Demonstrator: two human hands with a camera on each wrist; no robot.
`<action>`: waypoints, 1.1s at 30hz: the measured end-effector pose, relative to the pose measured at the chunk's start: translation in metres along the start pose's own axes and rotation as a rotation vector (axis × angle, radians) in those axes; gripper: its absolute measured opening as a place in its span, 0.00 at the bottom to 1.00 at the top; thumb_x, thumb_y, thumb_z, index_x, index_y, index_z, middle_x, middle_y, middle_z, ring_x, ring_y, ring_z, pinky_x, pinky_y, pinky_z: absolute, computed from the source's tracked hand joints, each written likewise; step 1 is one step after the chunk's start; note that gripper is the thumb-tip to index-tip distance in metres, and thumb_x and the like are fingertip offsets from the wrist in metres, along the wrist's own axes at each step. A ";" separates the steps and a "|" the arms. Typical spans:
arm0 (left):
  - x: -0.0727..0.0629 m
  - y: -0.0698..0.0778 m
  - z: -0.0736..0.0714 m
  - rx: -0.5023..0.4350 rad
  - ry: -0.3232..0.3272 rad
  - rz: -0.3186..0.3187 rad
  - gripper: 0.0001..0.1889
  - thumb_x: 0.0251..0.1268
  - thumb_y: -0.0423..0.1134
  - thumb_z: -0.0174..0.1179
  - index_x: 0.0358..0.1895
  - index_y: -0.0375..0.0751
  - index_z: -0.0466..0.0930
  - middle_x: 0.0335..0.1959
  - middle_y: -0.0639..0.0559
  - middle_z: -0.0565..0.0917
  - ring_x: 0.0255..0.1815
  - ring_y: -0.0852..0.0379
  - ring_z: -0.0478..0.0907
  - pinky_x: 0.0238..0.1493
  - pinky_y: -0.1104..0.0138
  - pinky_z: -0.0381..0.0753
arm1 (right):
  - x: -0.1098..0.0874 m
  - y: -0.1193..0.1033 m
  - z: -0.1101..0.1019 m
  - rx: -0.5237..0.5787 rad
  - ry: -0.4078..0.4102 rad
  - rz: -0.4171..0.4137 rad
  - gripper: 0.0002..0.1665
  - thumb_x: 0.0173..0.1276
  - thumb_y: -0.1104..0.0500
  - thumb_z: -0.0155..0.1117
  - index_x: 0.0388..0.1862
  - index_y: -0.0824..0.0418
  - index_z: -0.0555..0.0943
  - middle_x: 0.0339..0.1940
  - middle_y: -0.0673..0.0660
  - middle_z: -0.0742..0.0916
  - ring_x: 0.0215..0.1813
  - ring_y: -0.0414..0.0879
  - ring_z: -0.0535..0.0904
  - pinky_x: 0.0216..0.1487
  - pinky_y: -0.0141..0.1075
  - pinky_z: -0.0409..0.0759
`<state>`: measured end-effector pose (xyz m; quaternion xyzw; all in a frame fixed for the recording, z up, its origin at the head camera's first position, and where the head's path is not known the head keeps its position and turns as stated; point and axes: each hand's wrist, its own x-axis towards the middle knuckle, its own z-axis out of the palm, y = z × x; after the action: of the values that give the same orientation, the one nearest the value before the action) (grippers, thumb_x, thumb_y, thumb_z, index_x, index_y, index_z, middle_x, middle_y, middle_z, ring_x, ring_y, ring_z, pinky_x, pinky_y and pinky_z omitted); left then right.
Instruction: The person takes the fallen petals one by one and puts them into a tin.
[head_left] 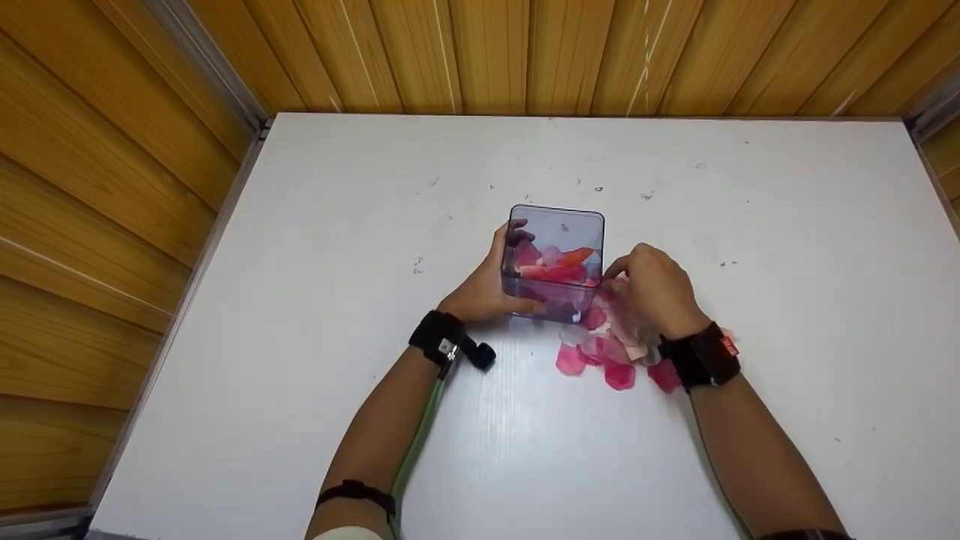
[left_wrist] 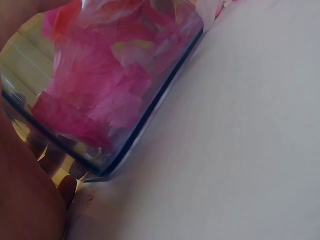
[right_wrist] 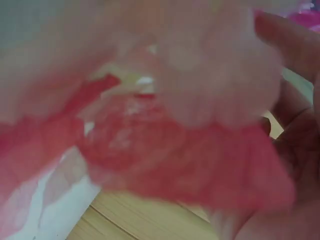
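Note:
A see-through, bluish plastic box (head_left: 556,304) stands mid-table with pink, red and orange petals (head_left: 551,271) inside. My left hand (head_left: 484,291) grips it from the left, thumb along the near side and fingers round the far side. In the left wrist view, pink petals (left_wrist: 95,80) press against the clear wall. Just off the box's right side, my right hand (head_left: 660,289) has its fingers bent over the petal pile, pinching petals at the fingertips. Red and pale petals (right_wrist: 185,155) fill much of the right wrist view, blurred and partly covering the fingers.
Loose pink and pale petals (head_left: 619,375) lie on the white table (head_left: 337,262) below the right hand and wrist. Small dark marks dot the tabletop. Wood-patterned panels (head_left: 487,60) rise behind and at the left. Both wrists wear black straps with cables along the forearms.

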<state>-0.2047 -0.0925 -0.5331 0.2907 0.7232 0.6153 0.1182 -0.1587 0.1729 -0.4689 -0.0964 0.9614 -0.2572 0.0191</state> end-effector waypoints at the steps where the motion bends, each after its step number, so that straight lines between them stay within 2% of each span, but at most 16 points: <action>1: 0.000 0.000 0.000 0.004 0.000 0.000 0.65 0.44 0.41 0.83 0.80 0.44 0.41 0.73 0.41 0.61 0.73 0.54 0.62 0.77 0.61 0.59 | 0.000 0.000 -0.001 -0.002 -0.004 0.003 0.07 0.66 0.66 0.71 0.40 0.67 0.91 0.37 0.66 0.81 0.43 0.60 0.76 0.40 0.51 0.75; 6: 0.000 -0.001 0.000 0.020 0.004 -0.004 0.65 0.44 0.42 0.83 0.80 0.44 0.41 0.73 0.42 0.61 0.74 0.56 0.62 0.77 0.61 0.59 | -0.001 0.003 0.000 -0.031 -0.045 0.022 0.08 0.65 0.66 0.70 0.40 0.68 0.91 0.38 0.66 0.82 0.45 0.61 0.78 0.43 0.53 0.78; 10: 0.000 -0.002 0.000 0.014 0.003 0.006 0.65 0.45 0.41 0.83 0.80 0.44 0.41 0.74 0.41 0.61 0.74 0.55 0.61 0.77 0.61 0.59 | 0.000 0.004 -0.001 -0.017 -0.039 0.023 0.06 0.66 0.66 0.70 0.38 0.68 0.91 0.37 0.65 0.83 0.44 0.61 0.78 0.44 0.52 0.78; 15: 0.000 -0.001 0.000 -0.002 0.004 0.006 0.65 0.45 0.41 0.83 0.80 0.46 0.41 0.73 0.41 0.61 0.73 0.56 0.62 0.77 0.62 0.59 | -0.003 0.002 -0.014 0.039 0.031 0.004 0.09 0.69 0.64 0.71 0.44 0.67 0.91 0.36 0.65 0.82 0.42 0.59 0.77 0.41 0.49 0.74; 20: 0.000 0.001 0.000 0.002 0.008 -0.008 0.63 0.44 0.42 0.83 0.79 0.50 0.43 0.72 0.48 0.63 0.73 0.59 0.62 0.77 0.63 0.58 | -0.009 -0.004 -0.026 0.117 0.151 -0.024 0.11 0.73 0.62 0.69 0.47 0.67 0.90 0.36 0.64 0.82 0.42 0.60 0.77 0.42 0.47 0.71; 24: 0.002 0.003 -0.001 0.014 0.005 -0.006 0.64 0.44 0.41 0.83 0.80 0.50 0.43 0.72 0.49 0.63 0.74 0.59 0.62 0.78 0.62 0.57 | -0.008 -0.008 -0.026 0.111 0.216 -0.024 0.11 0.72 0.61 0.69 0.47 0.66 0.90 0.35 0.64 0.81 0.42 0.59 0.75 0.40 0.46 0.70; 27: 0.002 0.003 -0.002 0.011 0.002 0.005 0.65 0.44 0.40 0.84 0.80 0.47 0.42 0.73 0.45 0.62 0.74 0.57 0.61 0.78 0.61 0.57 | -0.003 -0.003 -0.018 0.059 0.183 -0.006 0.14 0.71 0.62 0.70 0.52 0.66 0.89 0.37 0.66 0.79 0.43 0.59 0.74 0.40 0.48 0.73; 30: 0.000 0.002 -0.001 0.006 0.006 0.003 0.65 0.44 0.40 0.84 0.80 0.46 0.42 0.73 0.41 0.62 0.74 0.57 0.62 0.78 0.61 0.57 | 0.004 0.006 -0.007 -0.020 0.105 0.005 0.22 0.72 0.62 0.68 0.63 0.65 0.84 0.41 0.69 0.76 0.48 0.62 0.70 0.40 0.50 0.75; 33: -0.001 0.000 0.001 0.003 0.007 -0.006 0.65 0.45 0.40 0.84 0.80 0.47 0.42 0.74 0.41 0.61 0.73 0.58 0.62 0.78 0.60 0.58 | 0.007 0.013 0.002 -0.122 0.024 -0.020 0.26 0.73 0.61 0.66 0.69 0.61 0.79 0.42 0.71 0.73 0.50 0.64 0.67 0.42 0.51 0.74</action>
<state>-0.2034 -0.0927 -0.5335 0.2866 0.7254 0.6148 0.1168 -0.1676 0.1816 -0.4769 -0.1040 0.9744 -0.1992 -0.0009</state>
